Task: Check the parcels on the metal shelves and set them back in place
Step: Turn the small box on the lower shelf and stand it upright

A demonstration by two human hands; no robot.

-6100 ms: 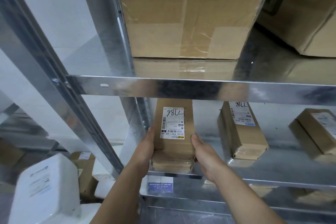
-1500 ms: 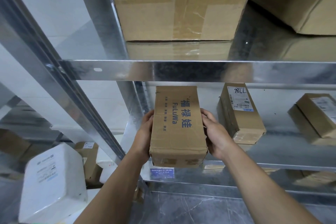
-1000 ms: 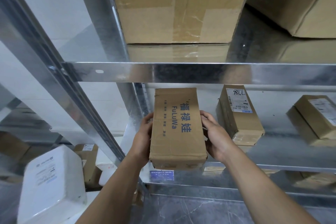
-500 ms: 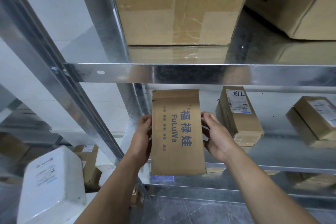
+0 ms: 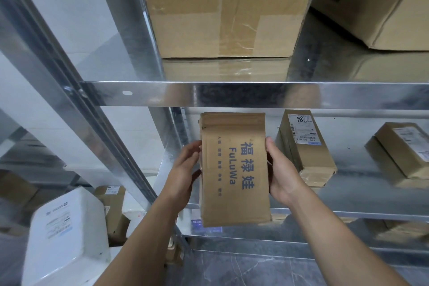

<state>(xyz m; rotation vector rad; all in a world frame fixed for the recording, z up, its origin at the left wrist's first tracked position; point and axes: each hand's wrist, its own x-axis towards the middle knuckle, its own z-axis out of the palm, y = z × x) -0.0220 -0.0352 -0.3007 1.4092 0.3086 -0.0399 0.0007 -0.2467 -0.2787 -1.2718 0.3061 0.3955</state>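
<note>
A brown cardboard parcel [image 5: 234, 169] with blue "FuLuWa" print is held up in front of the middle metal shelf [image 5: 362, 204], its printed face toward me. My left hand [image 5: 185, 172] grips its left edge and my right hand [image 5: 282, 169] grips its right edge. The parcel's lower end hangs past the shelf's front lip. To the right on the same shelf lies a second brown parcel [image 5: 306, 148] with a white label marked 7786, and a third labelled parcel [image 5: 404, 151] lies further right.
Two large cardboard boxes [image 5: 227, 7] [image 5: 380, 0] stand on the upper shelf [image 5: 255, 94]. A slanted metal upright [image 5: 76, 90] runs down the left. Lower left holds a white foam box [image 5: 67, 234] and small cartons [image 5: 113, 206]. Grey floor [image 5: 243, 269] lies below.
The parcel was lifted off the shelf and turned from its label side to its printed side. In the last second it tipped more upright toward me, with both hands sliding along its edges.
</note>
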